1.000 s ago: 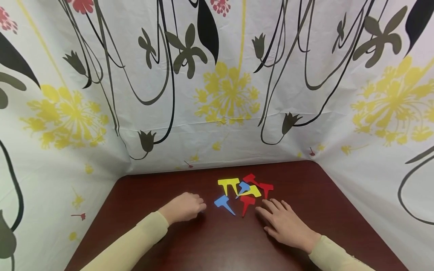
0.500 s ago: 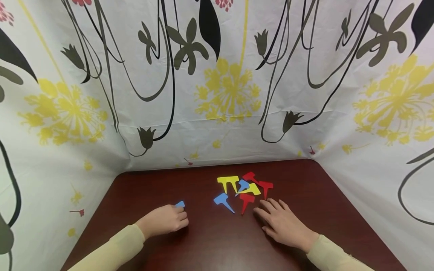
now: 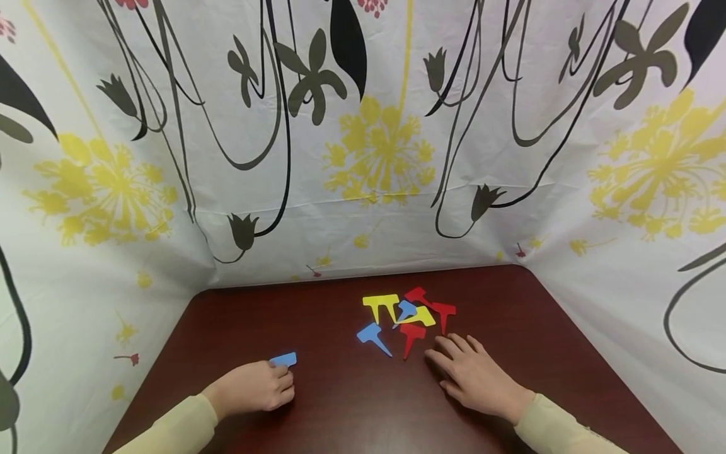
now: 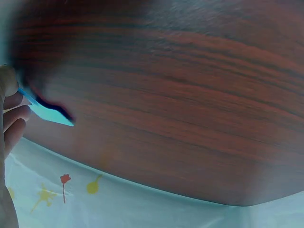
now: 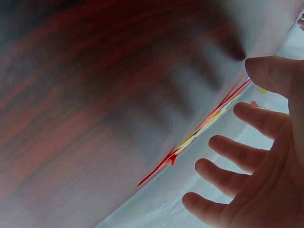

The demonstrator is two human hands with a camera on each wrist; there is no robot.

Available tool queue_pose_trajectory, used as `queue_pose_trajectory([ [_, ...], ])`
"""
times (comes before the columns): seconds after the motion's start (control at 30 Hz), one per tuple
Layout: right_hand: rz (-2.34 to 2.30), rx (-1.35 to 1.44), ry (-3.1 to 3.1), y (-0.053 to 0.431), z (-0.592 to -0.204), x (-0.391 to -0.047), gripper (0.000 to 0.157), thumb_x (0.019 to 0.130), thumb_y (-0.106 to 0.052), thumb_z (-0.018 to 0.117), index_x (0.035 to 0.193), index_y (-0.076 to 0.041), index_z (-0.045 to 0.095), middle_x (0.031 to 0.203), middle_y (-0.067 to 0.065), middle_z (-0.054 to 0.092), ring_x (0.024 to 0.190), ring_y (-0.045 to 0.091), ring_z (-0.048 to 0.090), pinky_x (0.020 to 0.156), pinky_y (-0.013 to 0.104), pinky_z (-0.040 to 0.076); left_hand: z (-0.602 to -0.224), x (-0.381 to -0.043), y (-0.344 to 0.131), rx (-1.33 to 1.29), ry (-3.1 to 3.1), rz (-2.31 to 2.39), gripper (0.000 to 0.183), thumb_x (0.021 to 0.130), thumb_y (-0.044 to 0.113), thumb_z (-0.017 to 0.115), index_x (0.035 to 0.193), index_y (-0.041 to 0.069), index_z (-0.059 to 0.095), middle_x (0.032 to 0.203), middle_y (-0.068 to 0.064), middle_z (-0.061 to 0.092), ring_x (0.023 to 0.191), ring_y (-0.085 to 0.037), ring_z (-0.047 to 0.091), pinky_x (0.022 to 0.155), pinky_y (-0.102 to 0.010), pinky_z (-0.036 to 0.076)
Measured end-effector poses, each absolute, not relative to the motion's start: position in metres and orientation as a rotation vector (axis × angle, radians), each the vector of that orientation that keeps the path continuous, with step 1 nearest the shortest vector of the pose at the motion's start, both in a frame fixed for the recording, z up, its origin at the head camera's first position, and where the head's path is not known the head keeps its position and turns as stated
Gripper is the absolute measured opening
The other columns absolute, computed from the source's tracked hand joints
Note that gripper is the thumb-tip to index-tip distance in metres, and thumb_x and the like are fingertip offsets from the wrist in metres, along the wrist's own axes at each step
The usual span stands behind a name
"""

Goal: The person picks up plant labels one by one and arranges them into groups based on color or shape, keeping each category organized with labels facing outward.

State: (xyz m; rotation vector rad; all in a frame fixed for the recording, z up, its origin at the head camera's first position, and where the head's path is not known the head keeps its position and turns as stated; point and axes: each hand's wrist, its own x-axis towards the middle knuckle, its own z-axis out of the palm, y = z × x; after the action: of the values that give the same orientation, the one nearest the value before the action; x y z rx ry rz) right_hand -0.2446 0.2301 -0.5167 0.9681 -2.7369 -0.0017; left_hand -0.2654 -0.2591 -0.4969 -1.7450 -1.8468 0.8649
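My left hand (image 3: 249, 388) is at the left of the table and pinches a blue T-shaped plant label (image 3: 285, 359), whose flat head sticks out past the fingers. In the left wrist view that blue label (image 4: 53, 114) juts out from between thumb and fingers over the wood. Toward the middle back lies a loose cluster of similar labels: a blue one (image 3: 370, 334) at its left, a yellow pair (image 3: 381, 301), and a red one (image 3: 412, 333) at the front. My right hand (image 3: 476, 381) lies palm down just right of the cluster, fingers spread, holding nothing.
The cluster also has a second blue label (image 3: 406, 309), a yellow one (image 3: 425, 316) and two red ones, overlapping in places. A dark reddish wood table (image 3: 351, 410) carries everything. Flower-printed white cloth (image 3: 363, 246) walls it in at the back and both sides.
My left hand has drawn left and toward me, carrying the blue label away from the cluster; more of its head now shows. The right hand and the cluster have stayed put.
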Motion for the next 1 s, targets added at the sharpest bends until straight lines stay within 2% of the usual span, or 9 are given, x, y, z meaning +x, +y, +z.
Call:
queue_pose_trajectory([
  [0.07,-0.004,0.967,-2.744,0.23,-0.517,-0.244,0.06,0.087,-0.039,0.077,0.141,-0.023,0.058,0.144,0.011,0.052,0.129,0.037,0.047,0.1,0.064,0.039,-0.496,-0.262,-0.261,-1.752,-1.835,0.864,0.007,0.096,0.014,0.065,0.099,0.02,0.062,0.095,0.005,0.065,0.083,-0.01,0.062,0.063,-0.023,0.052],
  [0.1,-0.004,0.965,-2.747,0.229,-0.517,-0.244,0.06,0.087,-0.039,0.077,0.141,-0.023,0.058,0.144,0.011,0.052,0.13,0.037,0.047,0.1,0.064,0.039,-0.496,-0.261,-0.262,-1.752,-1.824,0.863,0.012,0.101,0.01,0.056,0.098,0.02,0.063,0.094,0.005,0.065,0.083,-0.01,0.062,0.063,-0.023,0.052],
  [0.17,-0.006,0.966,-2.749,0.229,-0.517,-0.244,0.06,0.087,-0.039,0.077,0.142,-0.023,0.058,0.144,0.011,0.052,0.13,0.038,0.047,0.1,0.064,0.039,-0.496,-0.259,-0.264,-1.752,-1.801,0.851,0.036,0.106,0.001,0.033,0.097,0.019,0.063,0.093,0.004,0.065,0.082,-0.011,0.061,0.062,-0.023,0.051],
  [0.23,-0.012,0.968,-2.747,0.229,-0.517,-0.243,0.06,0.087,-0.039,0.077,0.142,-0.023,0.058,0.144,0.011,0.052,0.129,0.038,0.047,0.1,0.064,0.039,-0.497,-0.257,-0.265,-1.749,-1.774,0.84,0.056,0.105,-0.005,0.014,0.096,0.018,0.064,0.093,0.004,0.065,0.081,-0.012,0.061,0.059,-0.023,0.05],
  [0.27,-0.014,0.969,-2.745,0.228,-0.517,-0.243,0.06,0.086,-0.039,0.077,0.141,-0.023,0.058,0.144,0.011,0.052,0.129,0.038,0.047,0.1,0.064,0.038,-0.498,-0.256,-0.266,-1.744,-1.762,0.836,0.061,0.104,-0.007,0.009,0.096,0.018,0.064,0.093,0.003,0.066,0.081,-0.012,0.061,0.059,-0.023,0.05],
  [0.53,-0.02,0.981,-2.735,0.226,-0.518,-0.244,0.061,0.086,-0.039,0.078,0.141,-0.022,0.058,0.143,0.011,0.052,0.129,0.039,0.048,0.101,0.065,0.038,-0.5,-0.25,-0.273,-1.722,-1.741,0.826,0.063,0.104,-0.006,0.009,0.101,0.018,0.067,0.1,0.002,0.069,0.09,-0.014,0.065,0.06,-0.022,0.051],
  [1.0,-0.037,0.978,-2.755,0.225,-0.519,-0.243,0.06,0.087,-0.038,0.076,0.142,-0.022,0.058,0.142,0.01,0.053,0.128,0.038,0.048,0.101,0.065,0.038,-0.506,-0.251,-0.289,-1.711,-1.745,0.768,0.052,0.101,-0.005,0.017,0.099,0.014,0.065,0.102,-0.001,0.07,0.086,-0.015,0.065,0.061,-0.023,0.052],
])
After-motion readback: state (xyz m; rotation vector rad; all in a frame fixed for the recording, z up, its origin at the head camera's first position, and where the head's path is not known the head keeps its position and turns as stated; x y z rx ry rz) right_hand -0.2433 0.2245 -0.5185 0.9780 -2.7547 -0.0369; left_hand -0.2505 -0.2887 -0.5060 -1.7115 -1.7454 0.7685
